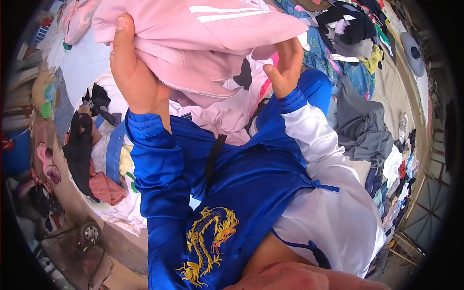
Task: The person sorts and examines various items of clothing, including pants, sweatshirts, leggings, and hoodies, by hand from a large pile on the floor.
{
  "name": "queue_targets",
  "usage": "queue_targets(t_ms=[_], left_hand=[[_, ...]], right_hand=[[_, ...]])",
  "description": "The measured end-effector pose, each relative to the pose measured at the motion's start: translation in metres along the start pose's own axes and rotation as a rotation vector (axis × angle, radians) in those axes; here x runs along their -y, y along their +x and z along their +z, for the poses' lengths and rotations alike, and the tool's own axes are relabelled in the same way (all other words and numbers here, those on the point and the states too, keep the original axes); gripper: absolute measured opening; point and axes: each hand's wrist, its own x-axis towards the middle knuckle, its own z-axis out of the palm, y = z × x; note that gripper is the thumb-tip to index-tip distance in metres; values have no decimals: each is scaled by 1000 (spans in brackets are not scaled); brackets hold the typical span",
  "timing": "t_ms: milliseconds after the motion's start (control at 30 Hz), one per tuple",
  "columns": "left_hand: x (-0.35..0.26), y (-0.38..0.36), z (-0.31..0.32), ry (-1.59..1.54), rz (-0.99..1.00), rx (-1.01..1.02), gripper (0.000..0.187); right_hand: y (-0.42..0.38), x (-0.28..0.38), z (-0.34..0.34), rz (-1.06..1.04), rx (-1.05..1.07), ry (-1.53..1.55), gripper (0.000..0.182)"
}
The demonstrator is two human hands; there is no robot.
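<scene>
In the head view, a pink jacket (pixel 203 41) with white stripes (pixel 232 17) is held up in front of the wearer's lap, above a heap of pale pink cloth (pixel 234 128). At one side it is pinched by the left hand (pixel 137 79), whose thumb is laid over the cloth while the other fingers are hidden behind. At the other side it is propped by the right hand (pixel 285 70); its thumb is spread away from the fabric, and since the fingertips are covered, whether any cloth is gripped there cannot be told. For good handling, the right thumb is probably best brought onto the edge, the sides drawn level, and the zip (pixel 203 93) kept free of folds. The ground is spread with a white sheet (pixel 79 72) and a beige cloth (pixel 394 89), on which clothes are heaped: dark garments (pixel 79 150) at the left, a grey garment (pixel 360 128) at the right. Beyond, a small wheel (pixel 90 233) and a barred metal frame (pixel 425 212) are seen at the room's edges.
</scene>
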Motion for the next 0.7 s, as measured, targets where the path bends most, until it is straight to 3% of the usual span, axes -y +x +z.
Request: queue_targets(t_ms=[33,67,133,200,233,300,400,433,500,600,633,700], left_hand=[[-6,-1,15,-45,3,16,46],[-10,-3,28,-85,12,28,46],[-12,-14,52,-140,-92,38,42],[6,-13,43,-51,-31,31,37],[10,-13,33,-56,-58,134,29],[21,-15,29,-82,-35,51,27],[46,-8,-3,29,34,-70,23],[58,-7,-13,59,75,-113,22],[64,-11,-36,106,55,-218,22],[62,-14,-58,117,94,-304,21],[58,-16,-62,126,120,-313,21],[51,-19,-69,176,172,-325,21]], right_hand=[[-22,-28,1,156,45,-3,110],[-33,-37,1,179,178,-273,104],[-58,-82,6,167,434,-403,77],[-92,-153,6,149,716,-462,54],[-107,-168,10,143,832,-468,51],[-143,-173,12,174,908,-384,45],[-202,-184,6,418,768,-94,37],[-183,-142,17,302,944,-70,34],[-190,-131,31,-68,922,-42,23],[-185,-94,34,415,966,-201,15],[-186,-81,45,733,738,81,26],[-180,-73,51,853,662,114,24]])
